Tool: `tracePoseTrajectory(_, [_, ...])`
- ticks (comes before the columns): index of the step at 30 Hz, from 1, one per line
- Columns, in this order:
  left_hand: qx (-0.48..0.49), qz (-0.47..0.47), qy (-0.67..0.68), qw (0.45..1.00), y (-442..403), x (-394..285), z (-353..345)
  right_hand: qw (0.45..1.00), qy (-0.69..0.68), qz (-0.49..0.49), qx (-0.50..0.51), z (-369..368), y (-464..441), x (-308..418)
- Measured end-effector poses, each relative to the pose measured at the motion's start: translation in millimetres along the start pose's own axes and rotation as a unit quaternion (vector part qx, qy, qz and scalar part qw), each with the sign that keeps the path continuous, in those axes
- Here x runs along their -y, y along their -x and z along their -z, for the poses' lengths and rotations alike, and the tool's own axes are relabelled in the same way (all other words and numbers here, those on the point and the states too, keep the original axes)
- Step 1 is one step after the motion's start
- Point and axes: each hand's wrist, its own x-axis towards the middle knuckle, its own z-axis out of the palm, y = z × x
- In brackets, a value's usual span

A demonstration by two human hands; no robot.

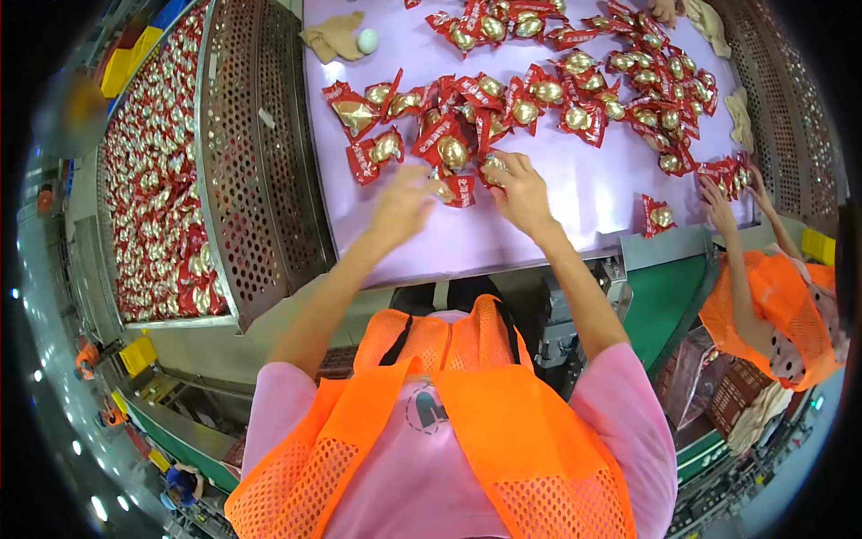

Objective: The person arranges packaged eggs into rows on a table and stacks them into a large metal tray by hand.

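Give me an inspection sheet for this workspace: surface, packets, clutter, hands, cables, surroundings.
Surface: lilac tabletop, glossy, reflecting light.
Packets: many red-and-gold packets loosely heaped; a lone packet lies toward the near edge, right of centre.
Clutter: tan cloth and pale round object in the far left corner.
Hands: right hand touches a packet, grip unclear; left hand blurred, close to the packets.
Cables: nothing seen.
Surroundings: perforated metal wall at left; at right, a co-worker's hand at packets.
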Motion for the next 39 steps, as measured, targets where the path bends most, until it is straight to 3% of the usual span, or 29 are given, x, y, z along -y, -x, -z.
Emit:
tracePoseTrajectory(1, [0.037,-0.048,-0.012,0.998,-8,-18,-11,0.998,0.032,0.046,-0.008,-8,-4,4])
tracePoseTrajectory(4, [0.138,0.028,-0.058,0.988,-24,-12,-55,0.982,0.079,-0.172,0.003,-23,-22,8])
tracePoseTrajectory(5, [0.124,0.066,-0.056,0.988,-17,-12,-60,0.977,0.092,-0.190,0.019,-29,-23,3])
tracePoseTrajectory(7, [0.092,0.137,-0.061,0.984,-10,-9,-59,0.991,0.033,-0.105,0.071,-24,-16,3])
tracePoseTrajectory(9, [0.048,0.261,0.048,0.963,12,-4,-50,0.993,-0.060,0.012,0.104,-25,12,-2])
tracePoseTrajectory(11, [-0.003,0.406,0.208,0.890,36,11,-52,0.978,-0.138,0.016,0.152,-26,41,6])
tracePoseTrajectory(12, [-0.012,0.417,0.198,0.887,42,26,-55,0.969,-0.176,0.018,0.175,-25,49,10])
tracePoseTrajectory(13, [-0.023,0.426,0.189,0.885,42,42,-55,0.983,-0.128,0.093,0.096,-22,46,17])
tracePoseTrajectory(14, [-0.035,0.434,0.179,0.882,43,55,-57,0.991,-0.100,0.045,0.073,-17,45,25])
tracePoseTrajectory(16, [-0.052,0.385,0.012,0.921,29,45,-33,0.997,-0.046,-0.055,0.027,-5,43,49])
tracePoseTrajectory(18, [-0.104,0.272,-0.183,0.939,17,26,-13,0.984,-0.016,-0.140,0.112,-13,45,53])
tracePoseTrajectory(19, [-0.097,0.226,-0.152,0.957,16,21,-9,0.971,0.000,-0.184,0.153,-17,46,53])
tracePoseTrajectory(22, [0.073,0.198,-0.086,0.974,19,-2,-22,0.987,0.025,-0.146,0.059,-37,46,48])
tracePoseTrajectory(26, [0.133,0.288,-0.010,0.948,29,7,-33,0.986,0.025,-0.121,0.116,-31,47,38])
tracePoseTrajectory(28, [0.205,0.254,0.086,0.941,51,-12,-28,0.984,-0.050,-0.067,0.157,-23,63,33])
tracePoseTrajectory(30, [0.128,0.159,0.127,0.971,92,-24,-54,0.974,-0.111,-0.013,0.197,-22,79,43])
tracePoseTrajectory(33, [0.197,0.166,0.130,0.958,90,-53,-28,0.961,-0.155,0.024,0.226,-17,91,50])
tracePoseTrajectory(35, [0.118,0.153,0.030,0.981,82,-4,-35,0.962,-0.173,0.011,0.210,-12,77,41])
tracePoseTrajectory(37, [-0.008,0.160,-0.092,0.983,34,31,-25,0.985,-0.094,-0.086,0.116,-20,26,37])
tracePoseTrajectory(38, [-0.035,0.265,-0.109,0.957,-9,30,-8,0.995,-0.060,-0.068,0.044,-26,-5,40])
tracePoseTrajectory(39, [-0.023,0.274,-0.140,0.951,-34,47,-8,0.998,-0.016,-0.056,0.007,-35,-32,43])
